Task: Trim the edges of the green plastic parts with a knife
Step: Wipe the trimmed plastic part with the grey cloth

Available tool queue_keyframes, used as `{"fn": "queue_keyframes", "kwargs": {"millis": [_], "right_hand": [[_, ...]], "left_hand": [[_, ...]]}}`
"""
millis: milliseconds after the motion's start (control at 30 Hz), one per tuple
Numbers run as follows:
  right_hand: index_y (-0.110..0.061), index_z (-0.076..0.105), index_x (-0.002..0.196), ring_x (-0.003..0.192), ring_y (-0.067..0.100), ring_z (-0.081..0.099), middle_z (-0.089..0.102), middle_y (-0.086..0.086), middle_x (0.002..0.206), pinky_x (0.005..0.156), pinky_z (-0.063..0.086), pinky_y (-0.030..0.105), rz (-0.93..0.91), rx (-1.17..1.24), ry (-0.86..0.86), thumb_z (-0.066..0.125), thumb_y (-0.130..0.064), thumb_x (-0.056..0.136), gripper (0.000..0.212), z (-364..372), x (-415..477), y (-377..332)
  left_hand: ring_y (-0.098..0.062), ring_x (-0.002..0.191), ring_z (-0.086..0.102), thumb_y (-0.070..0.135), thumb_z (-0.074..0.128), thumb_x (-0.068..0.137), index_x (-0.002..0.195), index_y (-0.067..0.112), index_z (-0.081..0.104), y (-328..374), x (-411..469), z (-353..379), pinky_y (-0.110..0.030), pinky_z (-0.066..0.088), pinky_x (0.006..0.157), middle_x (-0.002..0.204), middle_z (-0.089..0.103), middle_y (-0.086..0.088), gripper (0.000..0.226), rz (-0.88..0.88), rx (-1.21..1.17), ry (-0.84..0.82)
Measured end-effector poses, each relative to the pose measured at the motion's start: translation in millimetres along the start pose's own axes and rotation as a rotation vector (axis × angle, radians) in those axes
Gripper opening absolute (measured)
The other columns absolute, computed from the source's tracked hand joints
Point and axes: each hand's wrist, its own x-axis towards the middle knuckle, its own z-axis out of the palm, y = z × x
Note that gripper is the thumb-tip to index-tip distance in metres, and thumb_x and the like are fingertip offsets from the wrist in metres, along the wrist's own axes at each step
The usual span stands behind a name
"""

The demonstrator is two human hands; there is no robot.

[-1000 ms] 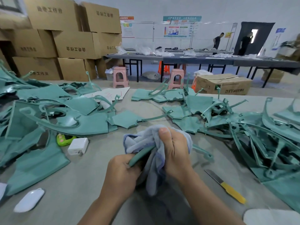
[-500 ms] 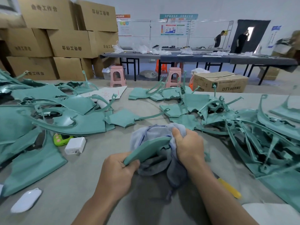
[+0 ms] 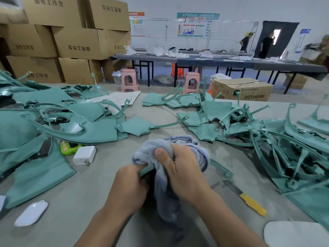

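Cloth (image 3: 170, 152) now over green part (image 3: 146, 171)

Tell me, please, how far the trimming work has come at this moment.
Done: cannot tell which parts are trimmed. In hand: the left hand grips one green part while the right hand holds a cloth on it. The knife lies unused. Left: heaps of green parts on the table.

My right hand (image 3: 179, 168) bunches a pale blue-grey cloth (image 3: 160, 148) over a plain teal part (image 3: 145, 171). Right of my grip, the knife (image 3: 244, 197) has a yellow handle and silver blade. Left, a white charger (image 3: 84, 155).
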Motion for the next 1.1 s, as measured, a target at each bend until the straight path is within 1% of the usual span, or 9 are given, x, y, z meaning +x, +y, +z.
{"fn": "queue_keyframes", "kwargs": {"millis": [167,300,500,600,667,800,867,1033,1100], "right_hand": [[-0.01,0.07,0.074,0.077,0.029,0.061,0.066,0.003,0.069,0.077,0.048,0.046,0.138,-0.107,0.11,0.041,-0.06,0.092,0.06,-14,6,26],[-0.012,0.064,0.072,0.078,0.038,0.058,0.063,0.009,0.068,0.082,0.045,0.045,0.291,-0.383,0.273,0.055,-0.044,0.101,0.044,-44,4,52],[-0.017,0.059,0.081,0.074,0.028,0.043,0.07,0.009,0.084,0.087,0.036,0.038,0.512,-0.71,0.358,0.047,-0.044,0.103,0.037,-63,6,66],[-0.016,0.053,0.081,0.082,0.036,0.057,0.065,0.01,0.08,0.075,0.041,0.039,0.473,-0.547,0.539,0.052,-0.036,0.103,0.03,-56,3,66],[-0.016,0.063,0.095,0.084,0.032,0.06,0.062,0.001,0.082,0.071,0.038,0.033,0.43,-0.41,0.655,0.052,-0.032,0.104,0.022,-59,4,65],[-0.011,0.068,0.118,0.103,0.035,0.065,0.072,0.009,0.106,0.082,0.046,0.034,0.481,-0.117,0.945,0.053,-0.032,0.104,0.029,-76,5,67],[-0.012,0.067,0.124,0.107,0.028,0.066,0.073,0.007,0.115,0.088,0.049,0.034,0.429,-0.015,1.0,0.053,-0.034,0.103,0.033,-75,1,65],[-0.008,0.067,0.117,0.095,0.019,0.071,0.074,0.006,0.102,0.085,0.057,0.036,0.355,0.251,1.109,0.048,-0.023,0.104,0.028,-77,9,56],[-0.01,0.068,0.114,0.083,0.003,0.069,0.073,-0.009,0.091,0.074,0.054,0.022,0.271,0.262,1.076,0.047,-0.019,0.104,0.025,-76,8,53]], "left_hand": [[-0.007,0.047,0.034,0.033,0.059,0.084,0.061,0.021,0.046,-1,-2,2,-0.025,0.027,0.045,0.049,0.04,0.006,0.029,-0.026,-0.117,-0.006],[-0.007,0.046,0.036,0.031,0.07,0.092,0.065,0.019,0.056,-1,-3,2,-0.02,0.028,0.045,0.048,0.04,0.009,0.033,-0.063,-0.123,-0.002],[-0.007,0.043,0.042,0.026,0.077,0.086,0.065,0.04,0.063,5,3,3,-0.017,0.033,0.042,0.044,0.047,0.012,0.029,-0.215,-0.111,0.092],[0.001,0.055,0.057,0.024,0.078,0.082,0.066,0.038,0.067,5,4,-1,-0.013,0.042,0.05,0.056,0.063,0.02,0.023,-0.281,-0.11,0.175],[0.001,0.062,0.061,0.023,0.078,0.08,0.06,0.034,0.064,4,7,-2,-0.017,0.042,0.048,0.062,0.066,0.022,0.027,-0.318,-0.109,0.226],[-0.007,0.07,0.063,0.023,0.077,0.081,0.067,0.031,0.06,-2,14,-4,-0.027,0.045,0.057,0.067,0.065,0.017,0.024,-0.421,-0.169,0.298],[-0.013,0.074,0.065,0.025,0.077,0.082,0.071,0.029,0.061,-6,15,-5,-0.029,0.046,0.059,0.074,0.066,0.015,0.019,-0.468,-0.225,0.313],[-0.02,0.079,0.069,0.035,0.071,0.066,0.075,0.032,0.066,-12,17,-8,-0.04,0.055,0.072,0.079,0.071,0.015,0.01,-0.597,-0.459,0.42],[-0.024,0.084,0.07,0.03,0.073,0.07,0.08,0.032,0.067,-14,17,-9,-0.043,0.057,0.078,0.085,0.073,0.012,0.013,-0.643,-0.533,0.461]]}}
